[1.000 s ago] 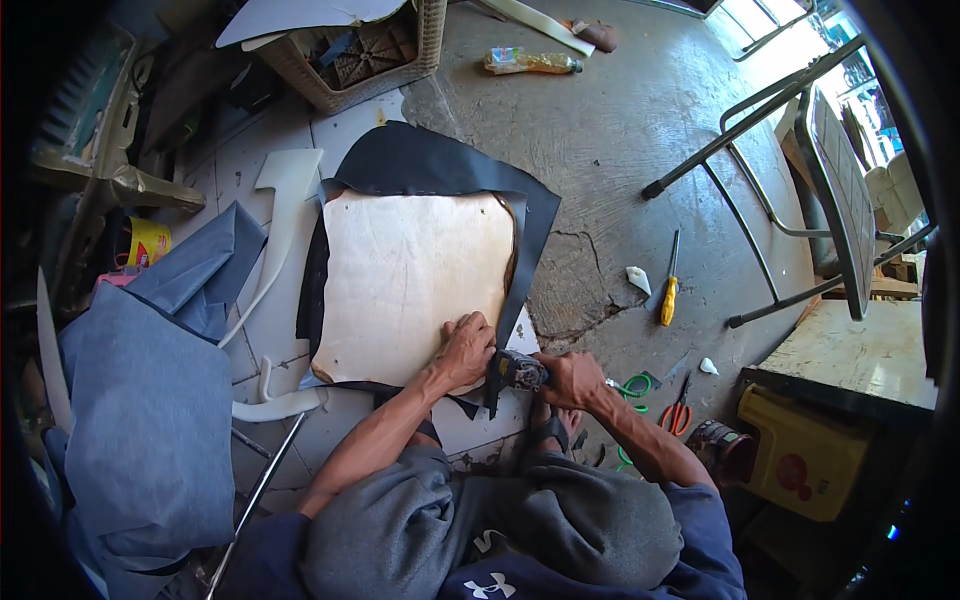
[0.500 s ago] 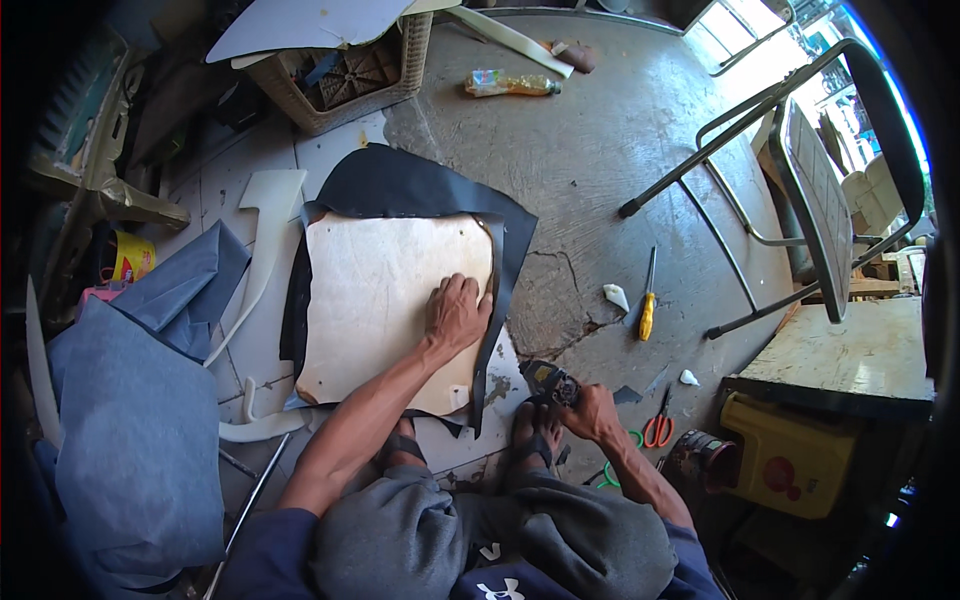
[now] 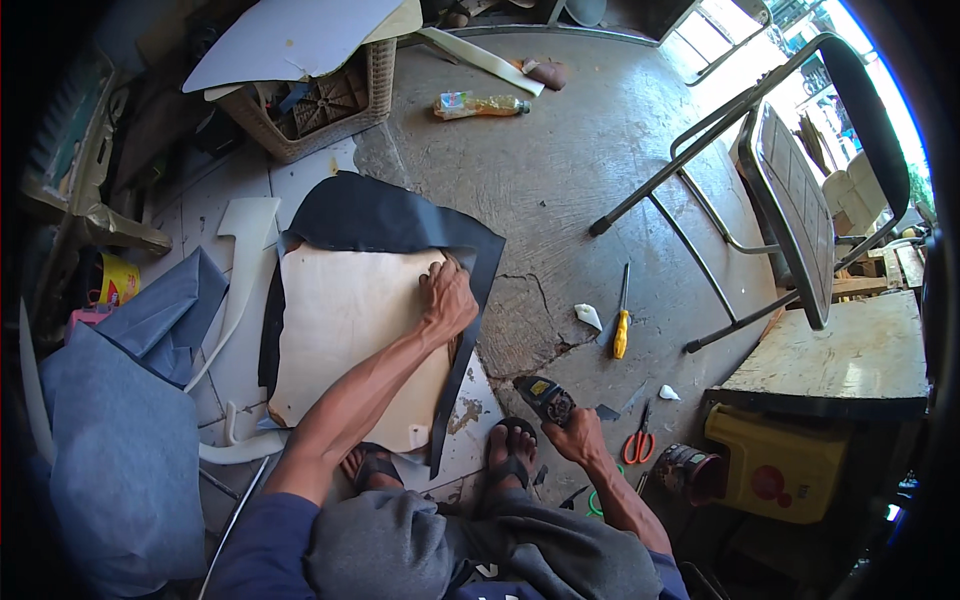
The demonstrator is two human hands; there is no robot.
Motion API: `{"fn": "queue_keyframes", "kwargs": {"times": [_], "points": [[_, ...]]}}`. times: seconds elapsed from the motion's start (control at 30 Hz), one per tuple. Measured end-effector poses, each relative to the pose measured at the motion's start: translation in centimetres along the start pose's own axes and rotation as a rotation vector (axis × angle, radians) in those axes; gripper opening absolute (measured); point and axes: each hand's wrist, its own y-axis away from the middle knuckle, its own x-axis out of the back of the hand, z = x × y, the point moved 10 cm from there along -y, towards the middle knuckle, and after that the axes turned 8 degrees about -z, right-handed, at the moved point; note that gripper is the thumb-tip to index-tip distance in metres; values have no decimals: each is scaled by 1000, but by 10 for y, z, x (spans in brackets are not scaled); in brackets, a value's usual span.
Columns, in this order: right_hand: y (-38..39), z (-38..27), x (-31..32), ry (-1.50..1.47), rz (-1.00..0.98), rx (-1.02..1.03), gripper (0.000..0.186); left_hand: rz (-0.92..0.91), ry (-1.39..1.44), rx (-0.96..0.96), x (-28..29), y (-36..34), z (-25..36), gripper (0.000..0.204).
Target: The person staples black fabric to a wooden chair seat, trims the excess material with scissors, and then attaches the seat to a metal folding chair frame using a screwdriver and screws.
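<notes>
Right hand (image 3: 578, 438), near right: clamped around the handle of a dark hand tool (image 3: 546, 398), nose pointing far left, apart from the board. Red-handled scissors (image 3: 642, 430), right of that hand, on the floor. Bare right foot in a dark sandal (image 3: 513, 452), left of the tool and near its nose. Blue-grey sheet (image 3: 120, 450), near left, heaped and creased. Pale board (image 3: 340, 320), left of centre beyond the feet, lying flat on black covering (image 3: 375, 215), which shows along its far and right sides. Left hand (image 3: 449, 300), at the board's far right corner, fingers curled; whether they clamp the covering's edge or merely press there, cannot tell. Hazards, by judgement: the covering could slip or pucker if that hand bears unevenly; fingers at the corner could be struck if the tool meets the same spot; the foot could be caught by a low swing. Yellow-handled screwdriver (image 3: 621, 335), farther right, on cracked floor. Folding chair (image 3: 790, 190), far right, upright. Plastic bottle (image 3: 480, 106), far, on its side. Woven basket (image 3: 380, 85), far left, white panel (image 3: 290, 40) on top.
</notes>
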Motion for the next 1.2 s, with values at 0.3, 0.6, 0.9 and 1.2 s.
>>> {"fn": "queue_keyframes", "kwargs": {"times": [0.3,0.6,0.9,1.2], "points": [[-72,-71,20,29,-88,156,38,75,322,-24,-3,93,-27,17],[-126,-131,13,181,-138,271,38,77,331,-74,-17,92,-45,17],[-129,-157,7,231,-144,319,37,130,217,-39,0,105,-35,23],[-117,-123,-10,102,-163,207,41,70,214,30,8,156,-25,19]]}}
